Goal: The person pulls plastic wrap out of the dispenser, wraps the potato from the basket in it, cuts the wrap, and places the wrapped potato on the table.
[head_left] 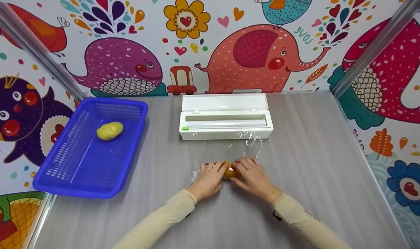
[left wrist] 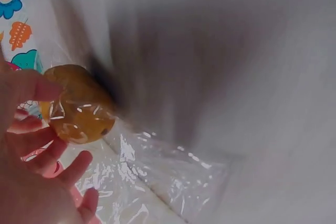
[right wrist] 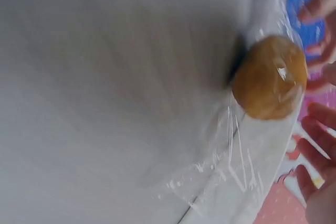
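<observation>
In the middle of the table, a yellow-brown potato [head_left: 229, 172] sits under clear plastic wrap [left wrist: 173, 177], which shows shiny creases over its skin. The left hand [head_left: 209, 178] holds it from the left, its thumb laid on the film-covered side in the left wrist view. From the right, the right hand [head_left: 254, 177] curls thumb and fingers about the other side. Film spreads past both hands and runs back toward a white wrap box [head_left: 227, 134], whose lid stands up to show the roll [head_left: 227, 123].
To the left stands a blue plastic basket [head_left: 127, 166] with one yellow potato [head_left: 110, 131] inside. A small green piece [head_left: 185, 128] sits at the box's left end. Patterned panels [head_left: 210, 45] in metal framing border the grey table [head_left: 310, 155] at the back and sides.
</observation>
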`<state>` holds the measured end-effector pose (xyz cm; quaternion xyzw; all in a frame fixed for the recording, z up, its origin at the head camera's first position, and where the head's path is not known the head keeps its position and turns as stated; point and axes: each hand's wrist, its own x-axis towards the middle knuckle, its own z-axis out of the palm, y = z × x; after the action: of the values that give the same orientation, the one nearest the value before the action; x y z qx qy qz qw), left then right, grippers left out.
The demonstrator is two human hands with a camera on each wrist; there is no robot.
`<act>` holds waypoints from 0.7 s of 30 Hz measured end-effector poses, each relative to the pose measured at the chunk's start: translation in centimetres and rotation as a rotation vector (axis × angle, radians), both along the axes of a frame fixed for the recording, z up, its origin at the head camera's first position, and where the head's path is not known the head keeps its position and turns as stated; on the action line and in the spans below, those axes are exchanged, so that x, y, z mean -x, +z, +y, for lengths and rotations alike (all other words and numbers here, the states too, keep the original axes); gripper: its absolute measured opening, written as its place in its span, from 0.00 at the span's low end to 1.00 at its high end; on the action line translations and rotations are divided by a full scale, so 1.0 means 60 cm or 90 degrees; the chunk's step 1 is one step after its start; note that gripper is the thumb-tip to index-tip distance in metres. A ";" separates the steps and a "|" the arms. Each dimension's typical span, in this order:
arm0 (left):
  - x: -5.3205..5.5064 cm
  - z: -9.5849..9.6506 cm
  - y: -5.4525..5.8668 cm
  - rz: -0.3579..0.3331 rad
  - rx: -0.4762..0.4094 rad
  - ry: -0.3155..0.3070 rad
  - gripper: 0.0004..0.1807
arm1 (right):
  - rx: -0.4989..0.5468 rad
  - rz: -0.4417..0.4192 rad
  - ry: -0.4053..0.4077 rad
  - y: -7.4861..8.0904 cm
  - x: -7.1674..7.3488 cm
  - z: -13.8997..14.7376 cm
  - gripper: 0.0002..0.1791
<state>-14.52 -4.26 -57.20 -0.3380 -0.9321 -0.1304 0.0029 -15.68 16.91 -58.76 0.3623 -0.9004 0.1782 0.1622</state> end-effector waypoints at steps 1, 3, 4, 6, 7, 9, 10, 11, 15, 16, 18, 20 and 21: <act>0.002 0.001 0.000 -0.002 -0.002 0.004 0.32 | -0.025 0.002 -0.010 -0.002 -0.003 -0.001 0.26; 0.004 0.004 -0.001 -0.006 -0.003 0.011 0.32 | -0.066 -0.009 -0.037 -0.006 -0.007 -0.005 0.30; 0.006 0.004 0.000 -0.004 -0.002 0.015 0.33 | -0.080 -0.019 -0.050 -0.007 -0.008 -0.009 0.32; 0.009 0.006 0.000 0.003 0.005 0.026 0.34 | -0.097 -0.032 -0.070 -0.008 -0.007 -0.017 0.34; 0.010 0.008 -0.001 0.005 0.011 0.032 0.35 | -0.104 -0.033 -0.078 -0.008 -0.007 -0.020 0.35; 0.013 0.014 -0.003 0.015 0.028 0.048 0.39 | -0.116 -0.023 -0.092 -0.009 -0.004 -0.027 0.36; 0.014 0.017 -0.004 0.021 0.036 0.058 0.40 | -0.123 -0.013 -0.099 -0.009 -0.002 -0.031 0.36; 0.016 0.020 -0.005 0.025 0.043 0.068 0.41 | -0.132 -0.002 -0.106 -0.009 0.000 -0.034 0.36; 0.024 0.034 -0.014 0.062 0.064 0.106 0.40 | -0.143 0.024 -0.122 -0.009 0.009 -0.041 0.34; 0.026 0.038 -0.018 0.082 0.066 0.112 0.38 | -0.140 0.025 -0.122 -0.009 0.011 -0.041 0.33; 0.031 0.042 -0.022 0.117 0.072 0.120 0.33 | -0.125 0.020 -0.116 -0.007 0.015 -0.042 0.32; 0.036 0.042 -0.023 0.135 0.074 0.118 0.30 | -0.111 0.011 -0.107 -0.005 0.020 -0.041 0.31; 0.039 0.041 -0.022 0.135 0.075 0.114 0.29 | -0.107 0.005 -0.102 -0.004 0.022 -0.040 0.31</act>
<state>-16.84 -1.79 -58.51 -0.2652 -0.9589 -0.0385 0.0932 -16.99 14.52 -59.01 0.3023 -0.9376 0.0869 0.1483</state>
